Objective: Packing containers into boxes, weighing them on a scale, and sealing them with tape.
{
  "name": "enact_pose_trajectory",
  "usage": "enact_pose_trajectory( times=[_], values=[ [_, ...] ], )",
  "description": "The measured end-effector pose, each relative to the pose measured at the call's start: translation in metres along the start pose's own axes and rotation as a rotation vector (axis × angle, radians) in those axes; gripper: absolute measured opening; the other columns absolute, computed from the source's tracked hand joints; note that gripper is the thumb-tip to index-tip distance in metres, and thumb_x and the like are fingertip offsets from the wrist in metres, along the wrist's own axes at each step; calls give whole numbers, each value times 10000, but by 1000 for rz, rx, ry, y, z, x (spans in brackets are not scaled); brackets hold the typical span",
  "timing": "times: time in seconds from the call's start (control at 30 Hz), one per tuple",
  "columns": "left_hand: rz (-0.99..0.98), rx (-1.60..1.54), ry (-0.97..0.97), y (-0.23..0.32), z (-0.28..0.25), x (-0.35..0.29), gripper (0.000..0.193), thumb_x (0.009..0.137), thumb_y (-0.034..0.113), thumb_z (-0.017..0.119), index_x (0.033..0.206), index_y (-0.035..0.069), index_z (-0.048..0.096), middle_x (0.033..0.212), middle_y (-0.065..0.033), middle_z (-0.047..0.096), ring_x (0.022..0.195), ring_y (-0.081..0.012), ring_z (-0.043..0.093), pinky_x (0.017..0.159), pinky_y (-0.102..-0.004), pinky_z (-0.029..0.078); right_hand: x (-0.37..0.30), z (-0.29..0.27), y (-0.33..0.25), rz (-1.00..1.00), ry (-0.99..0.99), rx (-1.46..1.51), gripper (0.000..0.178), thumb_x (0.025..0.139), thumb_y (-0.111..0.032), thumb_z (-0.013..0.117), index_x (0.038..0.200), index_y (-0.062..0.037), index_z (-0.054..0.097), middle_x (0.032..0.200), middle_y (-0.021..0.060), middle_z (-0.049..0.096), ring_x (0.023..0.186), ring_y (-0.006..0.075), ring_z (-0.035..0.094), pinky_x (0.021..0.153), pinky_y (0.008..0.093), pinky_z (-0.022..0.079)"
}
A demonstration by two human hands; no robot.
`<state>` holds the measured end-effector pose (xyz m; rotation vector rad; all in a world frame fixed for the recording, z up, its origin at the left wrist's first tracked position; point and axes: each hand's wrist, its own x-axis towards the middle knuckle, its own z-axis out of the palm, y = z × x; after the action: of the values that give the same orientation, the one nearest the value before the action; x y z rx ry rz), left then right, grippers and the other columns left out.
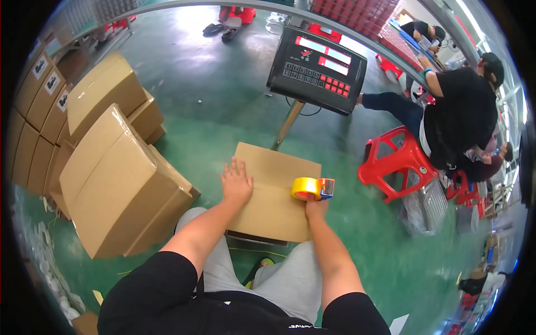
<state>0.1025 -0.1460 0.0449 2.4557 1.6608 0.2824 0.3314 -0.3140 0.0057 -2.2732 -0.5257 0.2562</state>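
A brown cardboard box [273, 206] lies in front of me between my knees, its top flaps folded down. My left hand [237, 184] rests flat on the box's left part with the fingers spread. At the right side of the box, my right hand [316, 206] is closed on a tape dispenser [327, 188] that carries a roll of yellow tape [305, 187]. The dispenser is over the box top near its right edge; I cannot tell whether the tape touches the cardboard.
A black weighing scale display [318, 70] stands on a metal post beyond the box. Large cartons [111, 184] are stacked at the left. A red plastic stool [399, 162] at the right holds a seated person [460, 109]. A long workbench with red goods [357, 19] crosses the back.
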Motion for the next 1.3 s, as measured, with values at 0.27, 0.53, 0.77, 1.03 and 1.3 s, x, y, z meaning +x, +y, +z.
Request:
enact_pose_trajectory(
  times=[0.27,0.53,0.77,1.03,1.3],
  values=[
    [13,-122,-1,0,-13,0,613,820,340,518,1350,79,354,1438,-193,249,1188,-363,393,916,-455,407,-6,-13,-18,-141,-55,-1,437,782,-323,604,1088,-15,555,1048,203,606,984,349,578,838,401,449],
    [22,-92,25,2,-12,-1,624,814,331,528,1356,86,342,1436,-186,254,1172,-336,406,905,-439,412,-3,-11,-8,-114,-88,-16,387,812,-263,587,1101,-9,542,1065,177,608,1013,323,568,862,378,433],
    [8,-89,3,2,-8,0,639,818,365,507,1375,110,328,1457,-158,226,1201,-336,385,904,-451,411,0,-7,-5,-97,-66,55,392,805,-285,593,1090,-19,550,1062,181,607,1010,330,568,849,387,435],
    [-15,-101,-35,5,-11,0,646,820,376,496,1383,119,313,1468,-145,203,1202,-323,384,928,-446,395,3,-13,-11,-96,-84,-38,482,763,-330,648,1122,-33,527,1078,169,599,1005,315,569,838,389,447],
    [187,0,-181,-11,-115,22,634,809,398,581,1339,116,376,1454,-156,241,1340,-362,216,1076,-503,159,60,-33,45,73,458,791,417,788,-296,646,1009,53,583,941,85,614,820,196,573,742,356,478]
  ],
)
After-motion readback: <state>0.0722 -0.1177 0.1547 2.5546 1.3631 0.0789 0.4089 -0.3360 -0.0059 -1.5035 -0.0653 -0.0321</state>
